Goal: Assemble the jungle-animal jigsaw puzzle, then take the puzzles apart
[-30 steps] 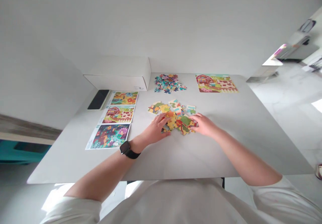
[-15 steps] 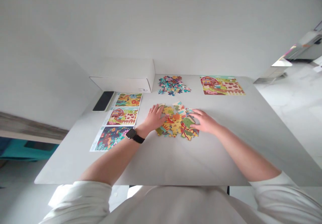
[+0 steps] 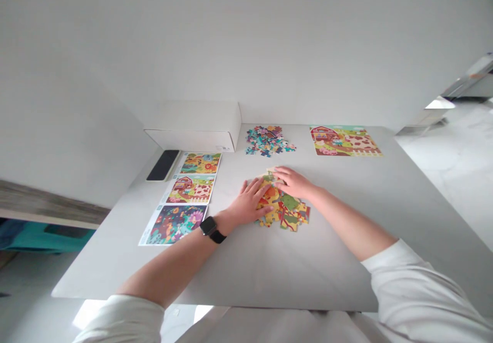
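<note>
A heap of yellow, green and red jigsaw pieces lies on the table in front of me. My left hand rests flat on the heap's left side, fingers stretched towards its middle and covering some pieces. At the heap's far right edge is my right hand, its fingers extended and touching the pieces from above. Neither hand has a piece lifted. Part of the heap is hidden beneath both hands.
A second pile of puzzle pieces lies by the wall. Right of it is a farm picture. On the left are a white box, a dark phone and a sheet with three pictures. The table is light grey.
My left hand has slid right, further over the heap. My right hand has moved to the heap's far edge, and the pieces are bunched closer together. The view has tilted slightly.
</note>
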The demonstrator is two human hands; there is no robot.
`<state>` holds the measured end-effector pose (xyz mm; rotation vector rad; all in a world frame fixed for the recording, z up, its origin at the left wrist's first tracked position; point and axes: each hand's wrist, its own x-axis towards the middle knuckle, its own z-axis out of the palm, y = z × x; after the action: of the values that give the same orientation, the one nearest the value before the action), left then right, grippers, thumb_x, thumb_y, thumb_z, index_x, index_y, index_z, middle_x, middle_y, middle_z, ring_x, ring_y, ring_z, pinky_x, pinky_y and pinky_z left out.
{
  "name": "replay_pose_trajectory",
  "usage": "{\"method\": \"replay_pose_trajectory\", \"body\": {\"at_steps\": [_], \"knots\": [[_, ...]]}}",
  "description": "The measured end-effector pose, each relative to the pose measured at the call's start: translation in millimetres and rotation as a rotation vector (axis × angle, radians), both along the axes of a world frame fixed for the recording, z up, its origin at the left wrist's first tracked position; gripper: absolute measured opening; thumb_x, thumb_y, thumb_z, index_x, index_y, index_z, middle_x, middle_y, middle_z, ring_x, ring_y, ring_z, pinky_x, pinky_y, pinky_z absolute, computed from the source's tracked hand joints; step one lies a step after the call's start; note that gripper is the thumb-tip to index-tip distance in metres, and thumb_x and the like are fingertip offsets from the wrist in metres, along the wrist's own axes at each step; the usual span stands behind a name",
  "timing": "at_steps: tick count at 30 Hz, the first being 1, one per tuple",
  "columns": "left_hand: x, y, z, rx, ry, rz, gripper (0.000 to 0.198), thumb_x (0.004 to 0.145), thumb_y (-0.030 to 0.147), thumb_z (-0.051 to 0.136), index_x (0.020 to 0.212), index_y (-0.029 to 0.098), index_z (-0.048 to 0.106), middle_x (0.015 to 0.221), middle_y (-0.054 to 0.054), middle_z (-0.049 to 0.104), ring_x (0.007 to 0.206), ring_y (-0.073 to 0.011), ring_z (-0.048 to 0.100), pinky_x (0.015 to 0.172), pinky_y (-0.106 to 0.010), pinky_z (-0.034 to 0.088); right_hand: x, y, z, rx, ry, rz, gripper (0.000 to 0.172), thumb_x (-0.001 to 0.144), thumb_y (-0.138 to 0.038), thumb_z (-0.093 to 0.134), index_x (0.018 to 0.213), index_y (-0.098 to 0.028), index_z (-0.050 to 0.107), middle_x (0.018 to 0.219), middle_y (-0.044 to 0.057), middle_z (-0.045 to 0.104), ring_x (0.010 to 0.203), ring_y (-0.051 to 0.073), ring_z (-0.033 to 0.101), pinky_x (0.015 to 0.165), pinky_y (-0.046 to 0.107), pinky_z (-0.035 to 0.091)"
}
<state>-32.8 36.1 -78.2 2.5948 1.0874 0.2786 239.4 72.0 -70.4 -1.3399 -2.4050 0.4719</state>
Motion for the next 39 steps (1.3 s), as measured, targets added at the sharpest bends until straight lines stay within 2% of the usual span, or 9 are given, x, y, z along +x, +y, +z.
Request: {"method": "replay_pose_trajectory", "body": {"at_steps": [3, 9, 15, 18, 22, 27, 33, 36, 39], "knots": [[-8.8, 9.6, 2.9, 0.023, -0.046, 0.01, 0.073, 0.106, 0.062, 0.053, 0.168, 0.023, 0.043, 0.176, -0.019, 0.036, 0.166, -0.0379, 0.03, 0.134, -0.066, 0.025, 0.3, 8.5, -4.4, 0.029, 0.025, 0.045, 0.045, 0.104, -0.037, 0.064, 0.149, -0.032, 0.067, 0.149, 0.011, 0.068, 0.144, 0.029, 0.059, 0.124, 0.052, 0.046], [-12.6, 76.9, 14.9, 0.13, -0.13, 0.145, 0.062, 0.107, 0.053, 0.054, 0.159, 0.017, 0.052, 0.17, -0.021, 0.045, 0.161, -0.0332, 0.038, 0.132, -0.054, 0.036, 36.3, 46.8, 0.9, 0.15, -0.038, -0.292, 0.049, 0.101, -0.032, 0.065, 0.149, -0.02, 0.063, 0.15, 0.017, 0.062, 0.144, 0.032, 0.055, 0.124, 0.051, 0.044], [35.6, 166.5, 18.5, 0.151, 0.013, 0.249, 0.087, 0.097, 0.064, 0.067, 0.168, 0.022, 0.04, 0.18, -0.019, 0.026, 0.168, -0.0424, 0.019, 0.135, -0.065, 0.02, 28.6, 90.7, 8.0, 0.037, -0.256, -0.597, 0.043, 0.104, -0.032, 0.061, 0.145, -0.021, 0.069, 0.137, 0.022, 0.065, 0.129, 0.039, 0.061, 0.107, 0.052, 0.052], [50.9, 198.3, 14.1, 0.12, 0.121, 0.233, 0.105, 0.09, 0.076, 0.069, 0.174, 0.027, 0.029, 0.184, -0.017, 0.012, 0.169, -0.049, 0.007, 0.132, -0.075, 0.01, 24.6, 105.5, 4.2, 0.017, -0.288, -0.607, 0.041, 0.105, -0.036, 0.061, 0.142, -0.023, 0.071, 0.133, 0.02, 0.067, 0.124, 0.037, 0.064, 0.104, 0.048, 0.053], [55.0, 226.7, 6.1, 0.071, 0.171, 0.155, 0.104, 0.093, 0.078, 0.062, 0.176, 0.029, 0.025, 0.185, -0.015, 0.01, 0.169, -0.049, 0.006, 0.132, -0.075, 0.007, 29.9, 120.8, -4.8, 0.072, -0.273, -0.545, 0.038, 0.105, -0.034, 0.061, 0.137, -0.02, 0.075, 0.131, 0.019, 0.07, 0.121, 0.035, 0.065, 0.104, 0.045, 0.053], [46.9, 246.6, -1.0, 0.117, 0.148, 0.092, 0.085, 0.099, 0.071, 0.057, 0.171, 0.03, 0.037, 0.182, -0.013, 0.025, 0.166, -0.0448, 0.023, 0.133, -0.071, 0.015, 34.9, 135.2, -9.5, 0.074, -0.227, -0.494, 0.032, 0.105, -0.034, 0.063, 0.129, -0.021, 0.08, 0.121, 0.015, 0.074, 0.117, 0.03, 0.066, 0.104, 0.041, 0.051], [41.0, 254.4, -2.1, 0.172, 0.056, 0.085, 0.067, 0.102, 0.053, 0.059, 0.162, 0.026, 0.049, 0.177, -0.014, 0.033, 0.165, -0.0397, 0.027, 0.134, -0.068, 0.016, 28.8, 141.1, -9.2, 0.099, -0.188, -0.472, 0.031, 0.105, -0.03, 0.062, 0.128, -0.019, 0.081, 0.118, 0.014, 0.075, 0.114, 0.03, 0.067, 0.104, 0.041, 0.051], [41.4, 248.0, 6.6, 0.197, -0.002, 0.072, 0.063, 0.105, 0.048, 0.055, 0.161, 0.021, 0.049, 0.175, -0.017, 0.037, 0.163, -0.0379, 0.031, 0.135, -0.067, 0.015, 38.0, 130.2, -7.5, 0.138, -0.125, -0.44, 0.033, 0.103, -0.025, 0.062, 0.13, -0.019, 0.079, 0.12, 0.014, 0.075, 0.113, 0.03, 0.068, 0.105, 0.043, 0.053], [31.2, 218.4, 20.7, 0.224, -0.107, 0.021, 0.06, 0.108, 0.048, 0.049, 0.162, 0.019, 0.048, 0.172, -0.018, 0.041, 0.162, -0.035, 0.035, 0.136, -0.062, 0.02, 55.9, 95.9, -3.1, 0.224, -0.021, -0.39, 0.028, 0.102, -0.025, 0.061, 0.123, -0.019, 0.079, 0.12, 0.014, 0.075, 0.113, 0.031, 0.069, 0.106, 0.047, 0.054]]}}
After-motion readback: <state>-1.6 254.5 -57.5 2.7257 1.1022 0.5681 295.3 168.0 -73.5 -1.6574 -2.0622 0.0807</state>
